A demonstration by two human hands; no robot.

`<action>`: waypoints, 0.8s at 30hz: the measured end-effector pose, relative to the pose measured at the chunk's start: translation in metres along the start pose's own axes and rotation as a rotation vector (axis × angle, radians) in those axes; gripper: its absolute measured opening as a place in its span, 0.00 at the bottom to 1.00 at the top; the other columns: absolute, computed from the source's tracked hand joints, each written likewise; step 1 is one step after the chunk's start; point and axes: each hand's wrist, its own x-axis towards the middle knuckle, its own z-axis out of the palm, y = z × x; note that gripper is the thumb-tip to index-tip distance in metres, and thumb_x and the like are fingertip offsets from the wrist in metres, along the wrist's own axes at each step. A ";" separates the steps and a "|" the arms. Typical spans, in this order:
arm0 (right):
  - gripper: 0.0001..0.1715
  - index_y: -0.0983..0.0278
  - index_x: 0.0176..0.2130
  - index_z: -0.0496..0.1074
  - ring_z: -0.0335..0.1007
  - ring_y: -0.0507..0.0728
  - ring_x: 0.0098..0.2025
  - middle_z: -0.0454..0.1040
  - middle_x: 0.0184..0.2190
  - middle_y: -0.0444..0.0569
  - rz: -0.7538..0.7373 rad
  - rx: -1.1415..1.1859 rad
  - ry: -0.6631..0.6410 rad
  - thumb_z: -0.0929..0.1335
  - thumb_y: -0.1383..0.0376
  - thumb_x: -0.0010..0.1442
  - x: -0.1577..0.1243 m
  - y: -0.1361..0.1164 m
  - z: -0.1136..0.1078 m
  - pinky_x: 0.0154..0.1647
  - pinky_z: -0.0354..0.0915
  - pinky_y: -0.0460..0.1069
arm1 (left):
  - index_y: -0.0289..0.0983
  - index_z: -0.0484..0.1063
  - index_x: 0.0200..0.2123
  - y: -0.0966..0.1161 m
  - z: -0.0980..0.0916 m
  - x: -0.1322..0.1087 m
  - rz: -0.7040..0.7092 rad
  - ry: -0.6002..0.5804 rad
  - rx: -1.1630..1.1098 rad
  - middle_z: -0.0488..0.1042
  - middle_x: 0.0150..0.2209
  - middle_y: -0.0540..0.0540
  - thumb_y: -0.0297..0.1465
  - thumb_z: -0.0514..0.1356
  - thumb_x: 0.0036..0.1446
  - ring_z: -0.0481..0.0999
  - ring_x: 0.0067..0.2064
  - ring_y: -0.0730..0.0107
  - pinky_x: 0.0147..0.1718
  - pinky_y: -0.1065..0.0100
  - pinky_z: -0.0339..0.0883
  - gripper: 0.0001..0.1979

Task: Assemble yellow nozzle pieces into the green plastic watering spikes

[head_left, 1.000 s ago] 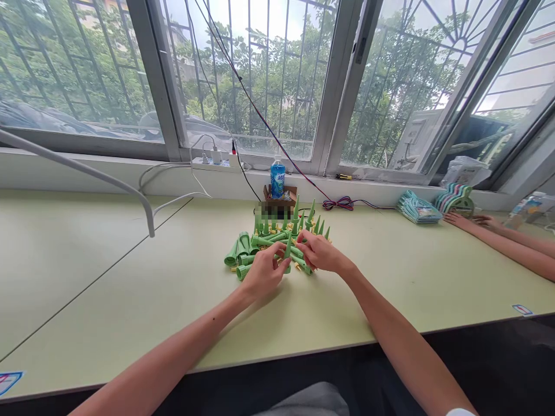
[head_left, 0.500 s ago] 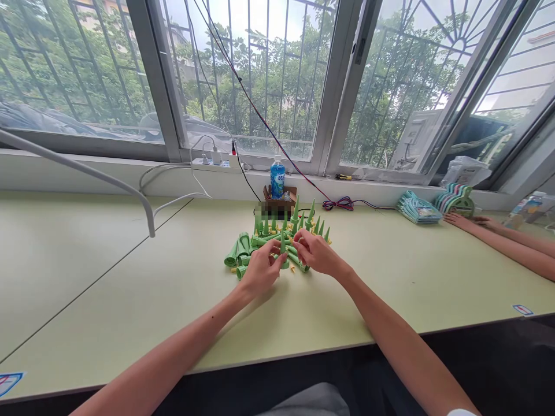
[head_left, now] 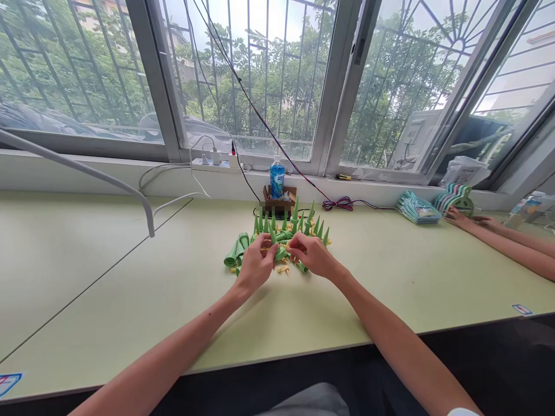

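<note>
My left hand grips a green plastic spike near its wide base, its pointed end tilted up and to the left. My right hand is closed in a pinch at the spike's base, by a small yellow plastic piece; the fingers partly cover it. A few loose yellow pieces lie on the table just below the hands. Behind them several green spikes stand upright with yellow pieces at their bases. More green cones lie on their sides left of my left hand.
A blue liquid bottle stands in a small brown box behind the pile. Coiled wires lie by the window ledge. At right, another person's hands are at green hangers, beside stacked pale-green packs. A white cable arm reaches in from the left.
The spike in my left hand has gone from upright to tilted, and that hand has shifted slightly left. My right hand has come down to its base. More yellow pieces now show below.
</note>
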 end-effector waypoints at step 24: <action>0.05 0.64 0.32 0.68 0.62 0.50 0.26 0.70 0.27 0.44 -0.076 -0.145 0.035 0.66 0.65 0.60 0.002 0.000 0.001 0.29 0.61 0.45 | 0.37 0.67 0.41 -0.004 -0.002 0.000 0.092 0.024 0.194 0.74 0.36 0.46 0.38 0.56 0.58 0.72 0.24 0.74 0.23 0.71 0.64 0.11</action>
